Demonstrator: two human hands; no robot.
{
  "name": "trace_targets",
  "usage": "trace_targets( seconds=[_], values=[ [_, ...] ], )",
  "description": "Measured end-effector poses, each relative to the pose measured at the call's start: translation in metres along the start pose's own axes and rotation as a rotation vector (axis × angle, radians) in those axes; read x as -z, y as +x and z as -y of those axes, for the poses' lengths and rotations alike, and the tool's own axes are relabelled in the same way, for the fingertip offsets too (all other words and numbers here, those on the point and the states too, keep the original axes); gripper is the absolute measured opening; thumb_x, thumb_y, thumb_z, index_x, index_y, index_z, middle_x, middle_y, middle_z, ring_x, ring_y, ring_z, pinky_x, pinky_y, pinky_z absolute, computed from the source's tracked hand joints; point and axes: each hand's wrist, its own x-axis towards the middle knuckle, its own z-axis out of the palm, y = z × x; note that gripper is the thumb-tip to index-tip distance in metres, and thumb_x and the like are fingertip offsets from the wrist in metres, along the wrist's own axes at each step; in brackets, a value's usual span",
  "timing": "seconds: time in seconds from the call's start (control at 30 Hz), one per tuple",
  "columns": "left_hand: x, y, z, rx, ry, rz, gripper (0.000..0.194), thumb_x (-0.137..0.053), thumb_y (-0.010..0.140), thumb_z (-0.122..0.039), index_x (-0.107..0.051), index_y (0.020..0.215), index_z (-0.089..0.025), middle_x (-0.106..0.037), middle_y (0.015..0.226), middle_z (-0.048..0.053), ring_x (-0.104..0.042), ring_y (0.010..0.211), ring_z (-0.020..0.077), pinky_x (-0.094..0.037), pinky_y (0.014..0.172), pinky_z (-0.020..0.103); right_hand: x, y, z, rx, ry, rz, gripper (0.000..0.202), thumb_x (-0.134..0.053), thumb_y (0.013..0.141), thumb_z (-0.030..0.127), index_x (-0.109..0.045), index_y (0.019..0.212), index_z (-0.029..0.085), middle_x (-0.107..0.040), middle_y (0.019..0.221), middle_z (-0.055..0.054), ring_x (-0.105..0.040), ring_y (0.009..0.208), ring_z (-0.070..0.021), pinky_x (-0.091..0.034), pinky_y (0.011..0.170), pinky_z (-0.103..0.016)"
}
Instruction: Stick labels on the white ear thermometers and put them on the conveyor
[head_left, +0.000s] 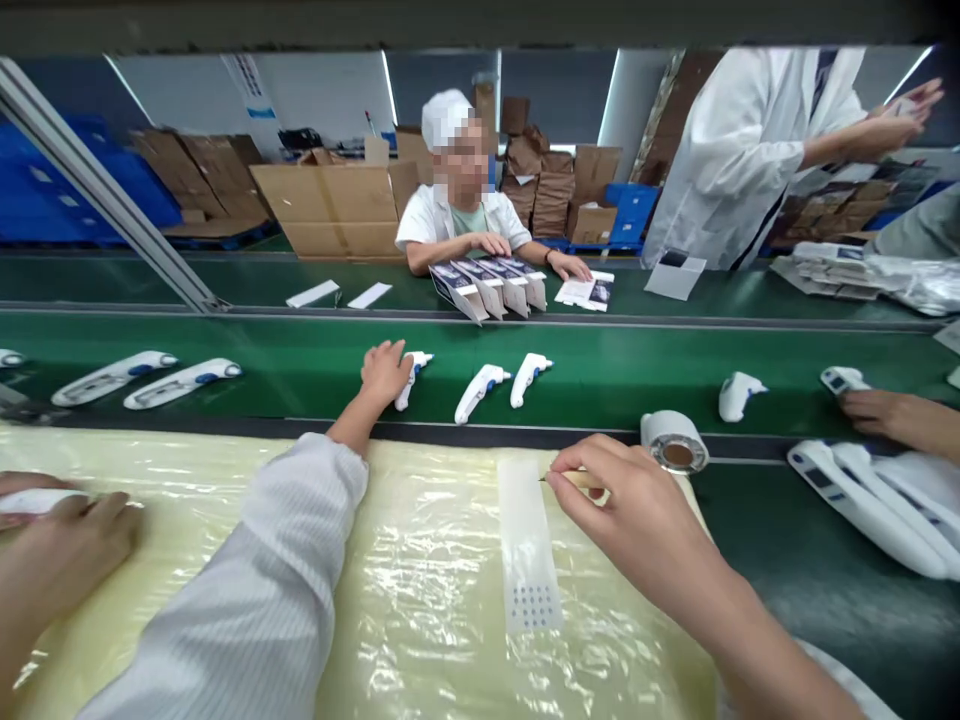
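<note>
My left hand [385, 374] reaches onto the green belt, its fingers over a white thermometer-like device [411, 384] with a blue button; how firmly they hold it is hard to see. In my right hand [616, 495] a thin pointed stick [576, 480] is pinched between thumb and fingers. Its tip is beside a pale strip [529, 530] that bears several small grey dots near its lower end. The strip lies on a yellow, plastic-covered mat [427, 600]. Two similar white devices [480, 392] lie to the right of my left hand.
A tape roll [676, 442] stands at the mat's back right corner. More white devices [870, 505] lie at the right. Other people's hands are at the left edge [67, 550] and right edge [900, 422]. Across the belt, a person handles folded boxes [491, 285].
</note>
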Motion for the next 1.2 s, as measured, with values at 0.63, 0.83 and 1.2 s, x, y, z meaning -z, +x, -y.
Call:
trace_targets(
  seconds=[0.63,0.83,1.2],
  values=[
    [-0.014,-0.222,-0.058,-0.776,0.197,0.786,0.050,-0.069,0.090,-0.039,-0.054,0.134,-0.022,-0.049,0.150,0.012,-0.033,0.144,0.0391,-0.024,0.115,0.069,-0.030,-0.043,-0.018,0.011,-0.098,0.361,0.018,-0.057,0.090,0.009,-0.068,0.081,0.019,-0.068,0.082,-0.001,-0.064,0.073,-0.0174,-0.044,0.077,-0.038],
    [-0.012,-0.224,-0.060,-0.766,0.203,0.802,0.048,-0.069,0.090,-0.039,-0.055,0.132,-0.021,-0.048,0.150,0.012,-0.032,0.145,0.0385,-0.024,0.116,0.068,-0.030,-0.044,-0.018,0.003,-0.067,0.375,0.017,-0.059,0.089,0.010,-0.068,0.081,0.021,-0.067,0.084,0.000,-0.064,0.071,-0.0157,-0.045,0.078,-0.037],
    [-0.015,-0.224,-0.059,-0.777,0.208,0.792,0.051,-0.068,0.090,-0.039,-0.053,0.136,-0.023,-0.048,0.150,0.012,-0.033,0.145,0.0383,-0.024,0.116,0.067,-0.032,-0.041,-0.020,-0.059,-0.006,0.373,0.008,-0.065,0.086,0.016,-0.066,0.081,0.021,-0.068,0.086,0.000,-0.066,0.075,-0.0174,-0.047,0.081,-0.041]
  ],
)
